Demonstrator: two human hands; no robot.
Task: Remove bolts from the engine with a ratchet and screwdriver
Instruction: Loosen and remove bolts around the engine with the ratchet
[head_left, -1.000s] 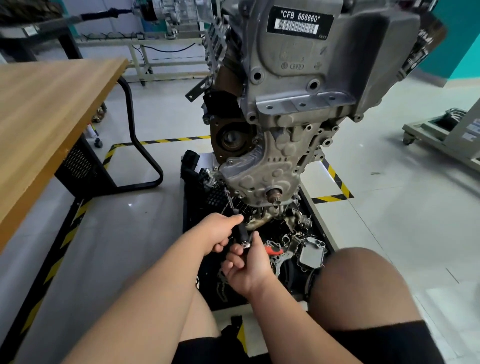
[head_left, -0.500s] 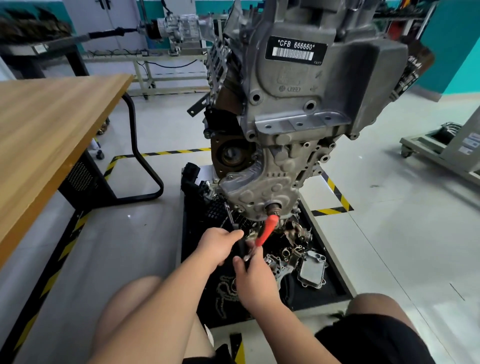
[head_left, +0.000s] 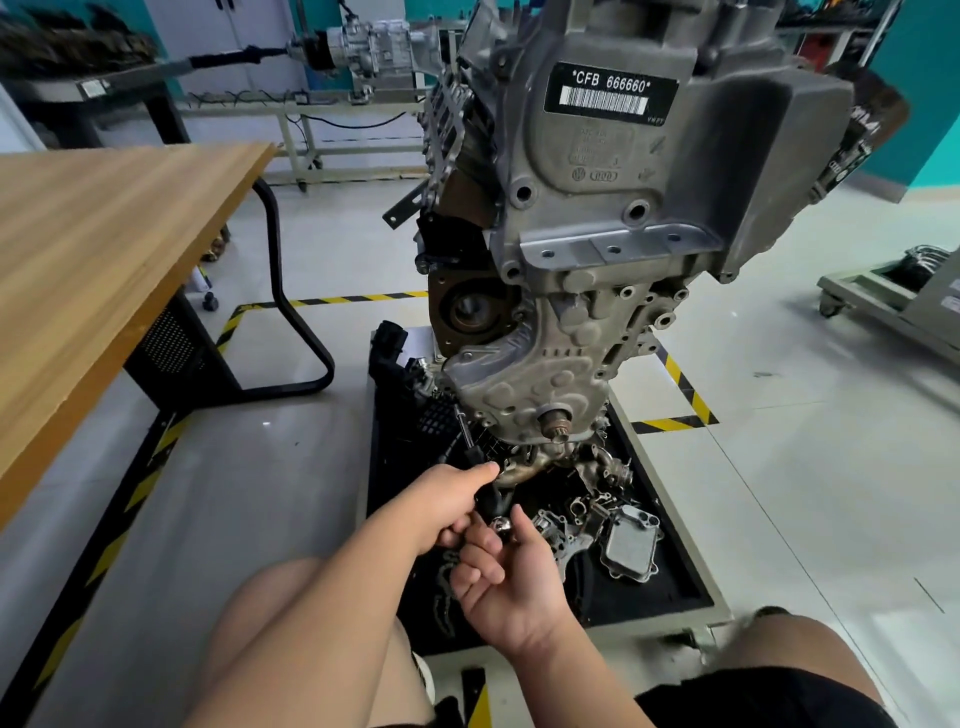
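Furthest over at nine o'clock, a wooden table (head_left: 104, 249) on a black bent-tube leg runs out of view. Low in the middle, towards six o'clock, the left hand (head_left: 447, 504) is clamped round the black handle of the screwdriver (head_left: 489, 499), thumb laid along it. The thin shaft slants up to eleven o'clock from the fist and its tip meets the lower left edge of the engine, though the bolt there is too small to make out. Just at five o'clock of that fist, the right hand (head_left: 514, 577) lies palm up with fingers curled, its thumb and forefinger pinching a small shiny metal piece (head_left: 501, 525) at the butt of the handle; what that piece is I cannot tell. Above both hands, from twelve to two o'clock, the grey engine (head_left: 623, 208) stands upright on a black tray (head_left: 675, 592), a label reading *CFB 666660* near its top. Loose metal parts lie at its foot, among them a flat silver cooler block (head_left: 631, 543) at three o'clock of the right hand. Well apart at three o'clock, a grey wheeled cart (head_left: 872, 306) sits on the pale floor.
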